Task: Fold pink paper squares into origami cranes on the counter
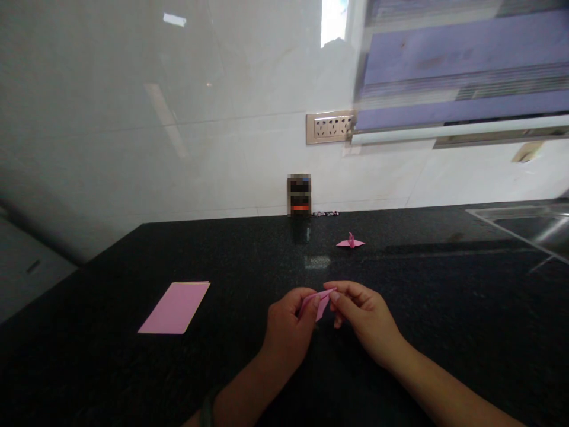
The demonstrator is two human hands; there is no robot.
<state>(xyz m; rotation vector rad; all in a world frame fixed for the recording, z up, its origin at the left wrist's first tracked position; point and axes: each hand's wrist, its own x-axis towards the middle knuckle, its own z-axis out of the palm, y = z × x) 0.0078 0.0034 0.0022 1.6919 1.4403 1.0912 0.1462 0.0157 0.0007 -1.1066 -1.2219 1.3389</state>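
Observation:
Both my hands meet over the dark countertop (111,367) and pinch one small folded pink paper (320,300). My left hand (288,323) grips its left part with curled fingers. My right hand (362,314) pinches its right tip between thumb and fingers. A finished pink paper crane (351,241) sits on the counter beyond my hands, a little to the right. A stack of flat pink paper sheets (175,307) lies to the left of my left hand.
A small dark box (299,194) stands against the white tiled wall, with a string of beads (326,213) beside it. A socket strip (329,127) is on the wall. A steel sink (528,225) is at the right edge.

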